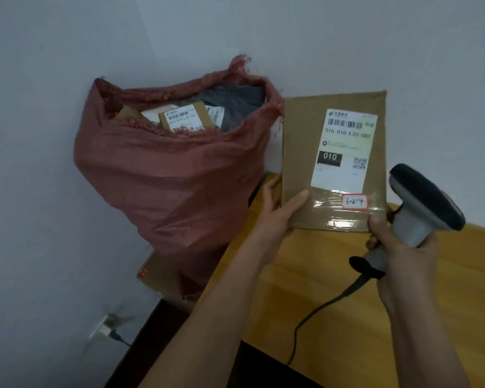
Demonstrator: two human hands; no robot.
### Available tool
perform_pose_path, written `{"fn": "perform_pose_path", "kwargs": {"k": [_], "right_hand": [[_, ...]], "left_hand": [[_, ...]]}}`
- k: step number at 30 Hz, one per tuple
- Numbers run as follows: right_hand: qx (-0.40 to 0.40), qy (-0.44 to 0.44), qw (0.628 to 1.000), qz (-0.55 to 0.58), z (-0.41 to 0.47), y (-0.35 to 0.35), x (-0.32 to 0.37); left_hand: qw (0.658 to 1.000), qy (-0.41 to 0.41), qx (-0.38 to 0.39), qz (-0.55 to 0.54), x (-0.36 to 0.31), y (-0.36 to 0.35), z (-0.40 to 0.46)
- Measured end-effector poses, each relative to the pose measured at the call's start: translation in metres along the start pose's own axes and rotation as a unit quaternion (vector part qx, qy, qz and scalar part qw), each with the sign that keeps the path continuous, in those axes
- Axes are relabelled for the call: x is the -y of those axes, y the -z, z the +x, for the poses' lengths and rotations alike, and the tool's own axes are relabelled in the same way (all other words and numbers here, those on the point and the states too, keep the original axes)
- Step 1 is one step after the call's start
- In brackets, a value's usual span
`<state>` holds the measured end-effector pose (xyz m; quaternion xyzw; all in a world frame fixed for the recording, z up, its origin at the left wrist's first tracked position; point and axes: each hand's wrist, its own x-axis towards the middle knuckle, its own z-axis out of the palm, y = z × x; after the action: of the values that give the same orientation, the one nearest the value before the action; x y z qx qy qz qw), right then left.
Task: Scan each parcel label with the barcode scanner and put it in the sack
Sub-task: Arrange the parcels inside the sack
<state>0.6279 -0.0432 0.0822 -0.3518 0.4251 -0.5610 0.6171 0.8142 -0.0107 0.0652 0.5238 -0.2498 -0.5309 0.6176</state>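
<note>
A flat brown cardboard parcel (300, 152) is held upright over the table, its white shipping label (345, 149) with a barcode facing me. My left hand (280, 208) grips its lower left corner, thumb on the front. My right hand (401, 247) grips the handle of a grey and black barcode scanner (426, 200), just right of the parcel's lower right corner. A dark red woven sack (165, 175) stands open to the left against the wall, with several labelled parcels (184, 116) inside.
The wooden table (333, 289) with a dark front edge lies beneath my hands. The scanner's black cable (314, 312) trails across it toward me. A cardboard box (157, 273) sits under the sack. A wall socket with a plug (107, 326) is low on the left.
</note>
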Motion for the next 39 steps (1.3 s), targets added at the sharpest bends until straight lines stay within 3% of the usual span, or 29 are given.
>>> {"fn": "perform_pose_path", "kwargs": {"k": [4,8,15,18,22,25,28,30,32,34,37,39], "right_hand": [[0.04,0.061,0.997,0.018,-0.025,-0.06,0.024],[0.068,0.11,0.991,0.021,-0.031,-0.117,0.04],[0.155,0.115,0.98,0.05,-0.004,-0.228,0.037],[0.183,0.104,0.976,0.051,0.013,-0.275,0.024],[0.186,0.084,0.979,0.0,0.033,-0.327,-0.007],[0.175,0.062,0.981,-0.056,0.045,-0.346,-0.034],[0.142,0.079,0.984,-0.072,0.058,-0.354,-0.046],[0.132,0.087,0.983,-0.089,0.063,-0.36,-0.047],[0.13,0.084,0.984,-0.089,0.063,-0.369,-0.049],[0.119,0.098,0.983,-0.101,0.061,-0.381,-0.05],[0.099,0.118,0.98,-0.127,0.06,-0.401,-0.047],[0.084,0.117,0.98,-0.139,0.064,-0.411,-0.045]], "left_hand": [[0.995,-0.094,0.014,-0.013,-0.065,0.025,-0.002],[0.99,-0.133,0.016,-0.039,-0.115,0.053,-0.006],[0.979,-0.184,-0.085,-0.01,-0.197,0.115,0.003],[0.97,-0.171,-0.159,0.072,-0.228,0.145,0.012],[0.947,-0.06,-0.233,0.214,-0.248,0.179,0.023],[0.911,0.012,-0.236,0.338,-0.247,0.208,0.033],[0.89,0.031,-0.18,0.418,-0.267,0.24,0.049],[0.878,0.009,-0.164,0.449,-0.283,0.261,0.065],[0.871,-0.036,-0.209,0.443,-0.297,0.281,0.082],[0.826,-0.064,-0.275,0.488,-0.304,0.306,0.101],[0.728,-0.022,-0.32,0.607,-0.305,0.348,0.123],[0.718,0.007,-0.297,0.63,-0.305,0.373,0.136]]}}
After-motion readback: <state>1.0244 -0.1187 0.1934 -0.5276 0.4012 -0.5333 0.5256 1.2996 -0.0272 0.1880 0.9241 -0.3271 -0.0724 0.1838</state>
